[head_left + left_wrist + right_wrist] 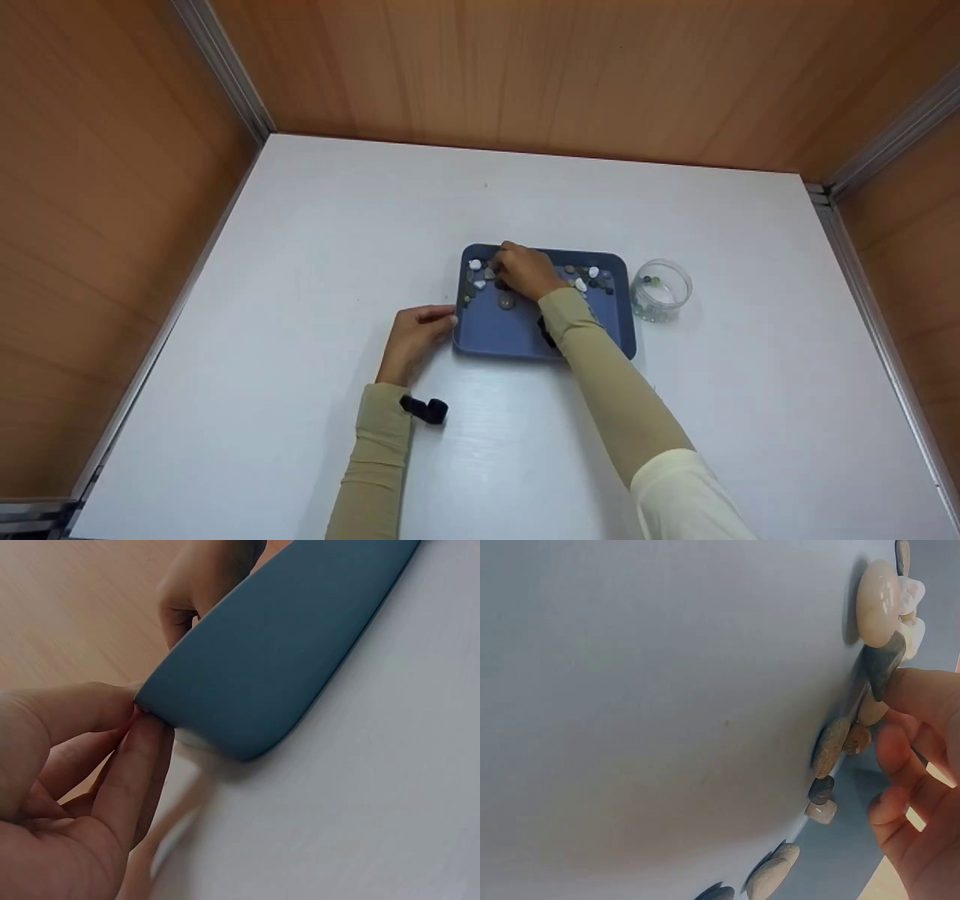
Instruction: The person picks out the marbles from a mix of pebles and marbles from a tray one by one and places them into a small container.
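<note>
A blue rectangular tray (495, 337) lies on the white table with pebbles in it. My left hand (415, 337) is at its left side, and in the left wrist view the thumb and fingers pinch the tray's rim (225, 682) near a corner. Over the far part of the tray my right hand (527, 271) reaches down. In the right wrist view its fingers pinch a dark grey pebble (883, 664) beside a row of stones along the tray wall. A smooth cream pebble (878, 604) lies just above that, and a brown pebble (830, 748) below.
Close to the tray's right side stands a clear round jar (661, 289) with a few marbles. White and dark pebbles (581, 284) cluster at the tray's right, others (476, 265) at its left. A round grey stone (507, 301) lies between. Wooden panels (525, 82) wall the table.
</note>
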`<state>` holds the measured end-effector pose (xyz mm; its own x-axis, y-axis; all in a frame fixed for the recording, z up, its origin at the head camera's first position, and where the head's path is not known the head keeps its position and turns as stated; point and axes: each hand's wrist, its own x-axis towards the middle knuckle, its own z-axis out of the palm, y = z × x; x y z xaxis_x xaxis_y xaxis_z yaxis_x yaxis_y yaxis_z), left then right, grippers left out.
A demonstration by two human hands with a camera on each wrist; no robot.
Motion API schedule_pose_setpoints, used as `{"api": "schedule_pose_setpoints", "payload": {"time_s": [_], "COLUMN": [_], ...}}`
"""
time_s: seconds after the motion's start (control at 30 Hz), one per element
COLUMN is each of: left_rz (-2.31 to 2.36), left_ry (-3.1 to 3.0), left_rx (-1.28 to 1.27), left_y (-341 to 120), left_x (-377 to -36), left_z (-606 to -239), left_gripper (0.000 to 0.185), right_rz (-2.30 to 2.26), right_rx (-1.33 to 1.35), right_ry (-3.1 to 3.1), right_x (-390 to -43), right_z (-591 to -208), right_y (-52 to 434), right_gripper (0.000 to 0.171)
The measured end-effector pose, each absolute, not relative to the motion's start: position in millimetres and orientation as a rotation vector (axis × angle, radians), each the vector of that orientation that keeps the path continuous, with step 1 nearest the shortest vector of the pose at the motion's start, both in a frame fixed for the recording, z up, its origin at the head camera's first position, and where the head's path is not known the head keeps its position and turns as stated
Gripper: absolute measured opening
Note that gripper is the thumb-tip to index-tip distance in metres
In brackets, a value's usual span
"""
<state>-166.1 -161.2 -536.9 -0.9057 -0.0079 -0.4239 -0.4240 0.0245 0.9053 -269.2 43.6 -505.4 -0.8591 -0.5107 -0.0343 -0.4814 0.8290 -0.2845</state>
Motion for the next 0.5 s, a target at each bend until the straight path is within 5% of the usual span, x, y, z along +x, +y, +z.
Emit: {"api": "schedule_pose_setpoints", "payload": {"time_s": [0.5], "left_rz": [1.962], "left_ry": [2.007], "left_rx": [-0.467], "left_y": [-164.1], "left_x": [-167.8], "left_z": [-537.3], "left_gripper": [0.025], "right_rz": [-0.475], "right_rx": [-0.813], "right_ry": [2.891], "right_x": [-268.2], "right_z": [-495.2], "right_y": [49.6], "right_gripper": [0.016]}}
